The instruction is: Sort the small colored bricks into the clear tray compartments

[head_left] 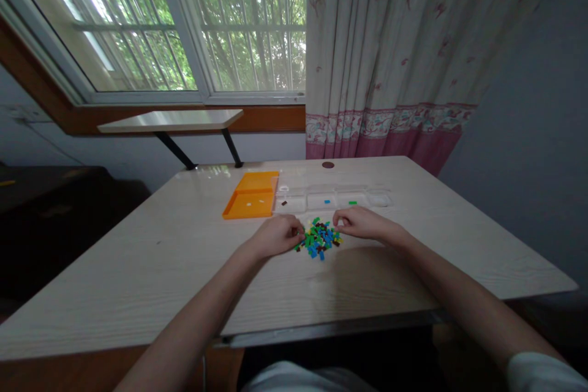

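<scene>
A loose pile of small building bricks [320, 237] in green, blue, dark brown and yellow lies on the table. My left hand [279, 235] rests at the pile's left edge, fingers curled together; whatever they pinch, if anything, is too small to tell. At the pile's upper right, my right hand [359, 222] has its thumb and fingertips drawn together, their contents not distinguishable. Just behind the pile is a clear plastic tray [313, 200] with compartments. In separate compartments sit a dark brown brick [284, 203], a blue brick [327, 201] and a green brick [353, 203].
An open orange case [257, 182] left of the tray holds small white pieces [248, 204]. A raised shelf [184, 119] on black legs stands at the table's back left. Behind the pale wooden table [184, 282] are a window and a curtain [358, 61].
</scene>
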Motion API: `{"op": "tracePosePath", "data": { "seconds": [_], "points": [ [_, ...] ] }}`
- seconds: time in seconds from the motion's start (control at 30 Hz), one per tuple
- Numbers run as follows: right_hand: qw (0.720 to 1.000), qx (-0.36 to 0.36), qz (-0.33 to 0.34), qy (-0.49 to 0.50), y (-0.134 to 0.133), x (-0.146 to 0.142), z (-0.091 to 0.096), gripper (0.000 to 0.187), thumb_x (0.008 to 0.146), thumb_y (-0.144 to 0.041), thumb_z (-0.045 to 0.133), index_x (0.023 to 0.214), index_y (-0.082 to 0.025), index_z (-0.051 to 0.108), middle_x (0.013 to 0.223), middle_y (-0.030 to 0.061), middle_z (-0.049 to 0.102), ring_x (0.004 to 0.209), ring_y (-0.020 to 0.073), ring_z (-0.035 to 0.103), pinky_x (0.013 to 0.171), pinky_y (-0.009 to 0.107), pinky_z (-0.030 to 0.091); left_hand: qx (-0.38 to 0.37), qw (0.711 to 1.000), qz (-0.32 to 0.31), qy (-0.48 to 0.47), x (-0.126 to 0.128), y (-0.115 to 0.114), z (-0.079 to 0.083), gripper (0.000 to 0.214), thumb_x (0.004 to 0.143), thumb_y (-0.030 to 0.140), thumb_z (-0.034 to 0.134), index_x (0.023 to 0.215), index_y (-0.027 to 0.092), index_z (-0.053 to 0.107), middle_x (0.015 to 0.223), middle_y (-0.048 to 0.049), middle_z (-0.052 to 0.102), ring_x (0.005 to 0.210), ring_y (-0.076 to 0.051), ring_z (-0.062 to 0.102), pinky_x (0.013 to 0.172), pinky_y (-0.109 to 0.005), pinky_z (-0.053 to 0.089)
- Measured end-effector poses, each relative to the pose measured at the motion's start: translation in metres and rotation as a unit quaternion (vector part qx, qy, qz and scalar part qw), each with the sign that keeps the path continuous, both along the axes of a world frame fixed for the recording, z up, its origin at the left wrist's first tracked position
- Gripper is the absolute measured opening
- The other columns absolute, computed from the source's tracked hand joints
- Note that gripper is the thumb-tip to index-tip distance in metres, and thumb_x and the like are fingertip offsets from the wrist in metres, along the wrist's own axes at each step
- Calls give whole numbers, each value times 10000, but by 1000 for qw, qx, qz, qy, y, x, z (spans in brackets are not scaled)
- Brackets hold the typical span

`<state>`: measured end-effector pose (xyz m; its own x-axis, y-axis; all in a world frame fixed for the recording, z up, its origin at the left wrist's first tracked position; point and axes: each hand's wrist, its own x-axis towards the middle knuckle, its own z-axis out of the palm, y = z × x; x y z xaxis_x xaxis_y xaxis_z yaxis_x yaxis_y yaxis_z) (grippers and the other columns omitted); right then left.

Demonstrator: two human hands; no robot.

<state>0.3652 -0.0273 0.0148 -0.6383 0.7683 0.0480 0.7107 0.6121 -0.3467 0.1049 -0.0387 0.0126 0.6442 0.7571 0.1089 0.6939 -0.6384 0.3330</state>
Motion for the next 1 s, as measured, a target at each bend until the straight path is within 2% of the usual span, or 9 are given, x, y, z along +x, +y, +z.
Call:
{"op": "tracePosePath", "data": {
  "seconds": [0.23, 0.4, 0.5, 0.67, 0.87, 1.0],
  "points": [
    [1000, 2, 2, 16, 0, 1, 1, 165, 776, -249, 517, 870, -170, 627, 629, -2, 563, 571, 106, 490, 545, 195, 295, 22, 998, -4, -63, 4, -2, -4, 119, 741, 235, 537, 744, 188, 646, 683, -13, 594, 609, -113, 523, 555, -196, 372],
    [994, 8, -14, 108, -6, -10, -3, 211, 826, -290, 465, 862, -152, 621, 603, -14, 534, 533, 84, 453, 528, 184, 300, 33, 990, -5, -138, 9, -6, 0, 131, 775, 245, 537, 802, 173, 643, 743, -23, 603, 675, -117, 533, 592, -201, 390],
    [988, -16, -6, 154, -13, -25, -8, 242, 837, -311, 454, 886, -148, 626, 558, -29, 504, 497, 70, 423, 495, 175, 280, 38, 984, -14, -171, 12, -9, 2, 150, 807, 266, 523, 825, 172, 638, 728, -18, 593, 677, -111, 529, 603, -202, 395],
    [977, -40, -14, 211, -21, -42, -12, 257, 824, -341, 477, 866, -141, 633, 499, -54, 421, 453, 53, 360, 453, 166, 246, 47, 981, -25, -189, 15, -12, 2, 155, 838, 250, 492, 836, 170, 624, 739, -20, 591, 687, -108, 536, 621, -205, 409],
    [968, -65, -36, 240, -22, -45, -13, 305, 799, -397, 499, 851, -133, 643, 481, -56, 417, 426, 49, 327, 431, 165, 247, 81, 978, -30, -190, 16, -13, 1, 173, 850, 268, 477, 856, 166, 616, 757, -31, 592, 704, -113, 539, 633, -215, 417],
    [974, -22, -32, 223, -22, -45, -12, 278, 802, -373, 492, 846, -144, 644, 482, -54, 420, 436, 56, 347, 450, 169, 266, 84, 978, -31, -191, 16, -14, 2, 172, 843, 280, 488, 877, 171, 616, 773, -32, 596, 708, -113, 540, 629, -214, 416]
  ]
}}
